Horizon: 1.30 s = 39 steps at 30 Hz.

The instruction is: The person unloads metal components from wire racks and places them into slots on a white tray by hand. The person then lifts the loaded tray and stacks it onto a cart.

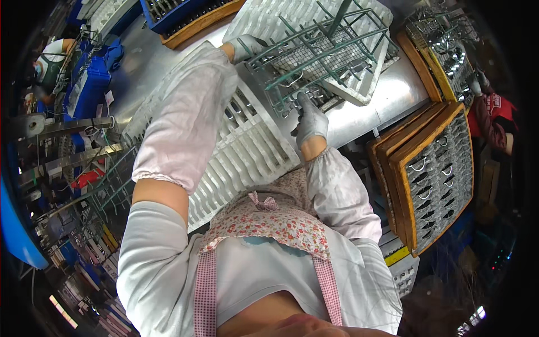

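A green coated wire rack [331, 53] with a mesh panel stands tilted on the metal table in front of me, with shiny metal pieces at its near edge. My left hand [245, 48], in a whitish glove with grey fingers, reaches across and closes at the rack's far left side; its fingertips are partly hidden. At the rack's near corner, my right hand [311, 121] is closed in a similar glove, thumb up against the wires and metal pieces. A white ribbed tray [247, 151] with several dark metal pieces in its slots lies below my left forearm.
Beneath and behind the rack lie white plastic trays [365, 84]. On the right lean wooden-framed boards [438, 180] holding rows of metal parts. A blue crate [168, 11] sits at the far left, and blue bins [90, 81] stand further left. Another person's red sleeve [494, 115] shows at right.
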Each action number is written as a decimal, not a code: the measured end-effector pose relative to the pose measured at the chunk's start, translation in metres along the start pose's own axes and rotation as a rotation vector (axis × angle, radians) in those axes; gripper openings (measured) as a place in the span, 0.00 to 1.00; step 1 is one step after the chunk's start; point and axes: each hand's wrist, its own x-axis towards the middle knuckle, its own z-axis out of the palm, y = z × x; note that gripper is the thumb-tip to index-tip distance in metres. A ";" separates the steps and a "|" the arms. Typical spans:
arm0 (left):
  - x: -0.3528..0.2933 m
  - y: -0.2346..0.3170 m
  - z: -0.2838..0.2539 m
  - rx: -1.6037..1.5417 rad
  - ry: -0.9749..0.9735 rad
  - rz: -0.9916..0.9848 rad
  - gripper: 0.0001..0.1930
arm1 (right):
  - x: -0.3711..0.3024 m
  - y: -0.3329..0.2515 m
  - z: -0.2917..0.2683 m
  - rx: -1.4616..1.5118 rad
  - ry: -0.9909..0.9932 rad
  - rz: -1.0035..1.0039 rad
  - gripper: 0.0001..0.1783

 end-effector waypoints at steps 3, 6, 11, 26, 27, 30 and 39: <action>-0.002 -0.005 0.012 -0.449 0.177 0.078 0.24 | 0.009 0.009 -0.001 -0.075 0.068 -0.138 0.26; -0.025 -0.045 0.011 -0.850 0.610 0.184 0.19 | -0.018 0.001 -0.006 0.075 0.109 0.035 0.29; -0.106 -0.116 0.076 -0.717 1.216 -0.074 0.18 | 0.008 0.090 -0.048 -0.300 -0.153 -0.240 0.15; -0.079 -0.185 0.126 -0.317 0.463 -0.686 0.26 | 0.086 0.114 0.162 -1.968 0.086 -1.098 0.09; -0.074 -0.180 0.120 -0.205 0.386 -0.645 0.25 | 0.090 0.117 0.164 -2.020 0.148 -1.108 0.09; -0.061 -0.210 0.114 0.115 0.344 -0.572 0.20 | 0.063 0.105 0.187 -2.081 -0.127 -0.871 0.12; -0.015 -0.181 0.160 -0.217 0.650 -0.683 0.19 | 0.089 0.081 0.121 -1.291 -0.184 -0.617 0.27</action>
